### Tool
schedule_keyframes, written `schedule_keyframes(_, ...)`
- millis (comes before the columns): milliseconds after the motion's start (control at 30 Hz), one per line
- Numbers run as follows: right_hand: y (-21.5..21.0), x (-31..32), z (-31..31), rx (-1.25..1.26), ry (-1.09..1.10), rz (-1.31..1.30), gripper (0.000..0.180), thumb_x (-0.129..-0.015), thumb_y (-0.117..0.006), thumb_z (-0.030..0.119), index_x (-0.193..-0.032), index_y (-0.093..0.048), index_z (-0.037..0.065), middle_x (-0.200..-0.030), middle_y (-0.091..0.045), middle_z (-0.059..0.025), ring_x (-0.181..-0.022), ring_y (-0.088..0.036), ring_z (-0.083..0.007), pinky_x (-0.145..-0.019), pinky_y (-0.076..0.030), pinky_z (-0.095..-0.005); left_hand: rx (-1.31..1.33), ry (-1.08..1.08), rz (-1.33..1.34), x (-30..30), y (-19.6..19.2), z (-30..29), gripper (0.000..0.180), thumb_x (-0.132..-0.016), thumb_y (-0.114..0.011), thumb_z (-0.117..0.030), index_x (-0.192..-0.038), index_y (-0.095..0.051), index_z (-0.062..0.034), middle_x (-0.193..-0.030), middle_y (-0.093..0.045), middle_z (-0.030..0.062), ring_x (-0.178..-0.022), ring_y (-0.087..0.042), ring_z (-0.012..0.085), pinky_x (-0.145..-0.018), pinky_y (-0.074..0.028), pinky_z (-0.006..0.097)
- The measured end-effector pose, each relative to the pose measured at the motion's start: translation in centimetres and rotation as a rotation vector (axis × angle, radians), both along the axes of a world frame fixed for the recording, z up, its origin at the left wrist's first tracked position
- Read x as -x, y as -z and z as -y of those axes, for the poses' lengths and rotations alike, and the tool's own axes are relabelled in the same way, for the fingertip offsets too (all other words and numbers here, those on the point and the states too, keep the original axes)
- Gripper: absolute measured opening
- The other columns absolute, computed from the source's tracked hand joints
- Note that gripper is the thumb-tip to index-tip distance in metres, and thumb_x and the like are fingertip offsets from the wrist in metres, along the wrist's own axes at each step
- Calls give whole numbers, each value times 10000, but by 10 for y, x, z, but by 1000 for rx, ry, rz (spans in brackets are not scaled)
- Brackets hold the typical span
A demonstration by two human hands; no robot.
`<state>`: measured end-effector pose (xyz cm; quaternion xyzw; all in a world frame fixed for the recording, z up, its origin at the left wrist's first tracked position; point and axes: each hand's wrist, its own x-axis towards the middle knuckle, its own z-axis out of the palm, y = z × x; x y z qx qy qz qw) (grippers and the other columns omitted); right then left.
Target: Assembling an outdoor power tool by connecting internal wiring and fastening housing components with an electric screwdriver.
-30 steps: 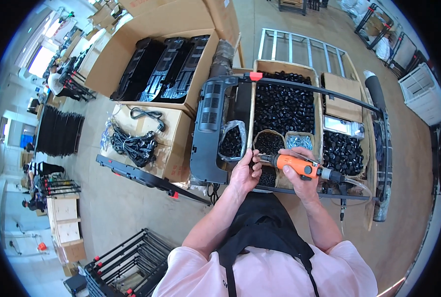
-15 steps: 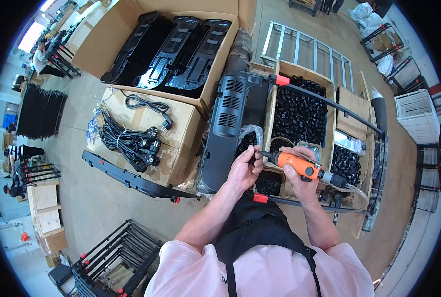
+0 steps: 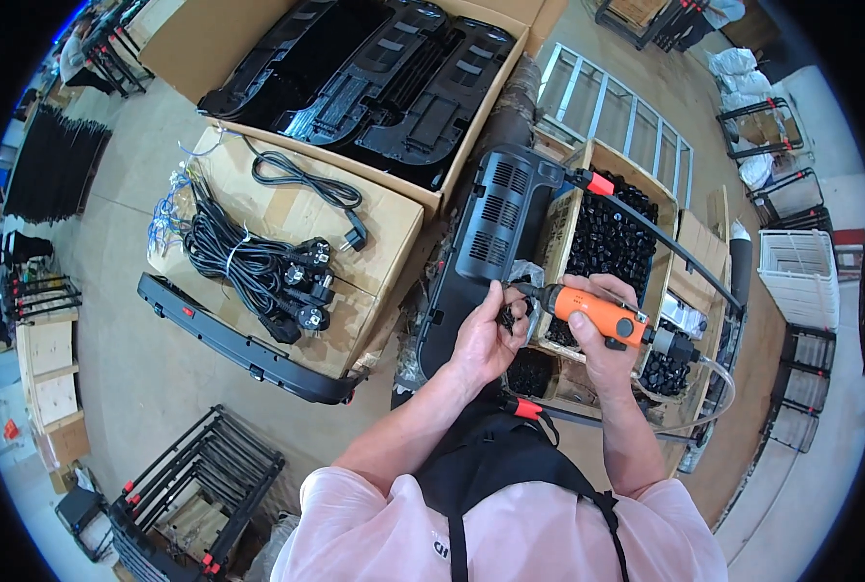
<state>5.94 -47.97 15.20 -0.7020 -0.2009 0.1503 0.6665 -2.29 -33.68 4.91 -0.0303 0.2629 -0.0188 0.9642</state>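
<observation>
Over the parts crate (image 3: 560, 225), right hand (image 3: 615, 328) clamps an orange driver (image 3: 597, 315); left hand (image 3: 486, 339) fingers pinch small black pieces (image 3: 506, 315).
Risk: the tip may slip off onto the pinching fingertips, or pieces may drop.

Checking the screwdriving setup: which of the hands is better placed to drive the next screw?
Right, probably: the right hand already grips the orange power screwdriver, while the left hand pinches small dark parts at its tip.
</observation>
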Motion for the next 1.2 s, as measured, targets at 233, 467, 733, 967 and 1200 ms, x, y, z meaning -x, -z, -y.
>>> schedule_keyframes(233,-11,-21,-49,62,-101,52,539,-907,-793,54,-1362,-507,8,-1294,-713,-216,-1225,-676,-269,-1098,-523,-418,-66,157,113,20,20,-12,346,-1100,-539,-246,-1373,-586,-39,-778,-558,-2,-574,-488,107,-446,-338,233)
schedule_keyframes(467,-23,-31,-82,140,-202,61,496,-907,-780,8,-1338,-535,13,-1276,-720,-168,-1212,-674,-232,-1089,-529,-397,-547,160,-114,32,4,-64,239,-1087,-556,-211,-1134,-717,-40,-745,-506,-66,-589,-446,49,-488,-308,215)
schedule_keyframes(733,-18,-38,-100,178,-252,32,489,-909,-801,54,-1328,-551,32,-1264,-729,-138,-1196,-678,-212,-1081,-531,-387,-1729,436,-551,33,-3,-103,353,-1001,-678,-391,-1264,-746,-165,-1049,-767,193,-947,-748,395,-814,-580,499)
schedule_keyframes(967,-11,-38,-107,211,-251,8,487,-911,-806,65,-1329,-559,38,-1257,-733,-125,-1194,-678,-202,-1079,-533,-378,-2087,350,-521,33,29,-88,389,-989,-698,-376,-1328,-724,-186,-1050,-777,142,-919,-747,372,-774,-590,493)
schedule_keyframes(1200,-1,-38,-110,215,-239,11,479,-913,-802,68,-1329,-566,35,-1244,-734,-113,-1177,-684,-192,-1061,-542,-363,-2133,343,-502,30,32,-86,366,-997,-694,-350,-1312,-733,-169,-996,-774,129,-878,-746,366,-739,-591,482)
